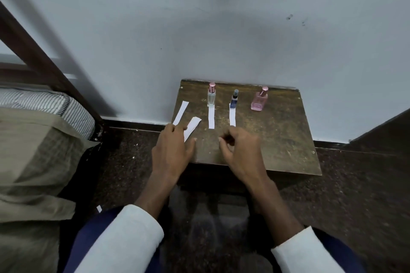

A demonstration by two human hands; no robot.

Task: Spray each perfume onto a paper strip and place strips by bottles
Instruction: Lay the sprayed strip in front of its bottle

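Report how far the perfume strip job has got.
Done: strips lie by the clear bottle and the blue bottle. In hand: the left hand touches a spare strip; the right hand holds nothing. Left: the pink bottle has no strip.

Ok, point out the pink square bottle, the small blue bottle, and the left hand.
pink square bottle (259,101), head view, on its glass body.
small blue bottle (233,102), head view, on its blue body.
left hand (172,146), head view, on its back.
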